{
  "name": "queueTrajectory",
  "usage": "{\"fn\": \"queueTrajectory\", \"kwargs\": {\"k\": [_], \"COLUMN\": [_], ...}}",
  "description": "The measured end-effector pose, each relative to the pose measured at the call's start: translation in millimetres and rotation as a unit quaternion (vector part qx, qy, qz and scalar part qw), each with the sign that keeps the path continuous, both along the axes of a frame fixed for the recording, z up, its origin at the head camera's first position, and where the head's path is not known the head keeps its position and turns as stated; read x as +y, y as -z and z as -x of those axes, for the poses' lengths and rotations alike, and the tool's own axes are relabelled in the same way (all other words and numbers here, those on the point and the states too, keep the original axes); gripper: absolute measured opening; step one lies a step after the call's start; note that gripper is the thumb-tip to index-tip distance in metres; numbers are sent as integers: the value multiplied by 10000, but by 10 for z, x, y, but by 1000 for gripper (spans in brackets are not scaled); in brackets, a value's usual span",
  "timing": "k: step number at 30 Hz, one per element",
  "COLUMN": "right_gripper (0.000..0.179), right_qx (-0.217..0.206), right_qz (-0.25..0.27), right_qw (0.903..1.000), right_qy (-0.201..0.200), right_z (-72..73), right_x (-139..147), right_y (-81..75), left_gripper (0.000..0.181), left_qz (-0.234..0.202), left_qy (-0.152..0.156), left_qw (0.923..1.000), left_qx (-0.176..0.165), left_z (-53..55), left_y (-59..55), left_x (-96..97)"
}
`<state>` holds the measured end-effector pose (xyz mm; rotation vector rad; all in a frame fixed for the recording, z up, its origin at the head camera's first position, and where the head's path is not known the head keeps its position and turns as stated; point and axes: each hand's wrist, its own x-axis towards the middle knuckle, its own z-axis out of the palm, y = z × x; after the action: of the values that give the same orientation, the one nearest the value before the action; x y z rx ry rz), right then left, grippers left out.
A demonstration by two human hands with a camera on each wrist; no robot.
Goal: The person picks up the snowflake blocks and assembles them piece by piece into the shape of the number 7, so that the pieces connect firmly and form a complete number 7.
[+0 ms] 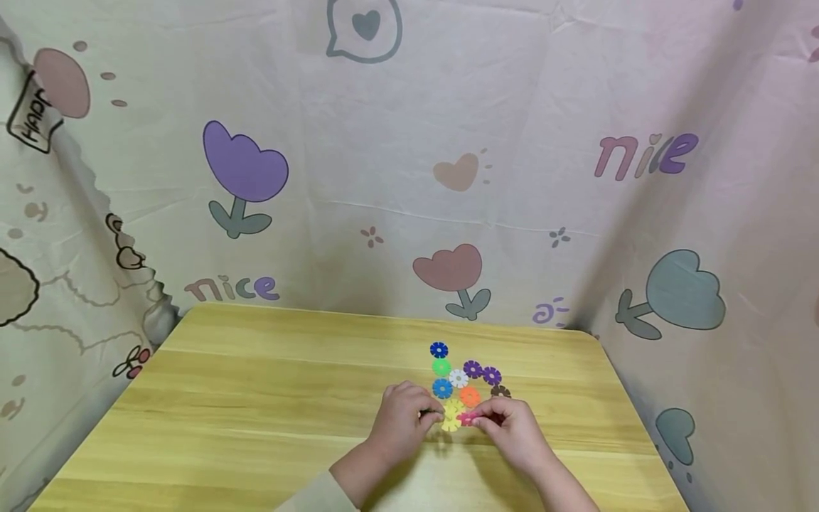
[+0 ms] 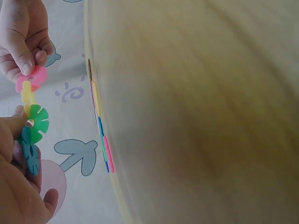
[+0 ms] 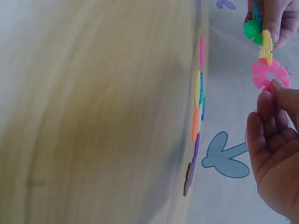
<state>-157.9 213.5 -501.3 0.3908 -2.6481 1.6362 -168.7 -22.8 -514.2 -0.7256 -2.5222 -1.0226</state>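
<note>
Slotted plastic snowflake discs are joined in a short chain held above the table between the two hands. My left hand (image 1: 399,421) grips its blue-green end, where a blue disc (image 2: 31,156) links to a green disc (image 2: 39,124). A yellow disc (image 3: 266,47), seen edge-on, slots between the green one and a pink disc (image 3: 270,74). My right hand (image 1: 514,431) pinches the pink disc's edge between thumb and fingers. In the head view my left fingers hide the blue and green discs of the chain.
Loose discs lie flat on the wooden table (image 1: 256,398) just beyond my hands: dark blue (image 1: 439,350), light green (image 1: 441,367), blue (image 1: 442,388), white (image 1: 458,378), orange (image 1: 470,397), brown (image 1: 501,392) and two purple discs (image 1: 491,375). A printed curtain (image 1: 358,142) hangs behind the table.
</note>
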Motion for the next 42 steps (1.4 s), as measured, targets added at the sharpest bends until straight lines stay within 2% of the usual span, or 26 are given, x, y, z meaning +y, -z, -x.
{"fn": "queueTrajectory", "kwargs": {"k": [7, 15, 19, 23, 28, 31, 37, 40, 42], "right_gripper": [11, 10, 3, 7, 13, 13, 11, 15, 17], "right_qx": [37, 0, 39, 183, 539, 679, 1012, 1123, 1054], "right_qz": [-47, 3, 172, 453, 831, 1047, 1378, 1416, 1480], "right_qw": [9999, 9997, 9995, 9983, 9945, 9916, 9845, 9830, 9829], "right_qy": [-120, -225, -279, -310, -329, -351, -393, -331, -297], "right_z": [12, 0, -31, -51, -54, -62, -66, -63, -67], "right_x": [3, 1, -13, -33, -72, -101, -151, -161, -165], "right_y": [-9, -22, -26, -13, 5, 13, -11, -42, -57], "left_gripper": [4, 5, 6, 4, 3, 6, 8, 8, 9], "left_qz": [-147, -260, -318, -464, -766, -862, -997, -1030, -1029], "left_qy": [20, 112, 170, 272, 317, 310, 335, 334, 341], "left_qw": [9997, 9993, 9988, 9978, 9962, 9958, 9944, 9941, 9940], "left_qx": [-185, -235, -342, -397, -266, -56, 59, 95, 161], "left_z": [15, 19, 11, 10, 7, 0, -11, -15, -17], "left_y": [11, 10, -21, -51, -64, -79, -180, -220, -232], "left_x": [-15, -40, -55, -75, -106, -115, -116, -108, -102]}}
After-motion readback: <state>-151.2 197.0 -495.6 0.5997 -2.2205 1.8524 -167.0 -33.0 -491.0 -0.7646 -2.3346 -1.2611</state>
